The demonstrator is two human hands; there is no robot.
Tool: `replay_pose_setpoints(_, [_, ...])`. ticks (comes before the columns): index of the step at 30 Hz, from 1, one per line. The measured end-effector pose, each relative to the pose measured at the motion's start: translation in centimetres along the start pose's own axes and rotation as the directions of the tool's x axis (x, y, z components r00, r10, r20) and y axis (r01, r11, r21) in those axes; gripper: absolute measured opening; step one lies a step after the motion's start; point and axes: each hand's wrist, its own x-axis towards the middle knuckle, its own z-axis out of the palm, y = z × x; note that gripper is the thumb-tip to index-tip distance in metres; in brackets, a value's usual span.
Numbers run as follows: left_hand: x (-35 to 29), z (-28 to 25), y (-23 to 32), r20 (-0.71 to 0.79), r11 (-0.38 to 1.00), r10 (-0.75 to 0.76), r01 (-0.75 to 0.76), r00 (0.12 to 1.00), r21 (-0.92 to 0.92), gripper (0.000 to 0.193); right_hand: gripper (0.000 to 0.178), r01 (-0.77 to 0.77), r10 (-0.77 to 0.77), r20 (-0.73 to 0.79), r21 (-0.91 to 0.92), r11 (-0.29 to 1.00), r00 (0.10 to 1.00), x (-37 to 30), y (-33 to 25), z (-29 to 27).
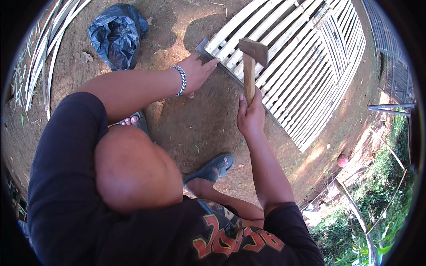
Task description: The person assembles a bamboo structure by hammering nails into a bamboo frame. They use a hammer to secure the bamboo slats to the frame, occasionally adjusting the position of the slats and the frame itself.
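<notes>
My right hand [252,116] is closed around the wooden handle of a hatchet [249,73]. Its brown, wedge-shaped head is raised over the near edge of a slatted bamboo panel [293,66]. My left hand [197,73], with a chain bracelet at the wrist, is open. Its forefinger stretches out to the panel's near left corner, by a dark strip [230,74] that runs along the slat ends. Whether the fingertips press on the slat or hover just above it, I cannot tell.
A black plastic bag [116,37] lies on the bare soil at the upper left, and long split bamboo strips [49,48] are heaped beyond it. At the right are a reddish ball [342,160], plants [381,199] and thin poles [359,213]. My sandalled foot [213,170] is below the panel.
</notes>
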Motion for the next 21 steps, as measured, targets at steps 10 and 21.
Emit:
replay_pose_setpoints(10, [-0.1,-0.1,0.2,0.014,0.998,-0.01,0.009,1.0,0.067,0.122,0.041,0.027,-0.027,-0.018,-0.012,1.0,0.999,0.3,-0.4,-0.3])
replay_pose_setpoints(21, [0.0,1.2,0.2,-0.071,0.998,0.005,-0.001,0.997,0.063,0.119,0.035,-0.064,0.066,-0.027,0.061,0.996,0.997,-1.1,-0.1,0.6])
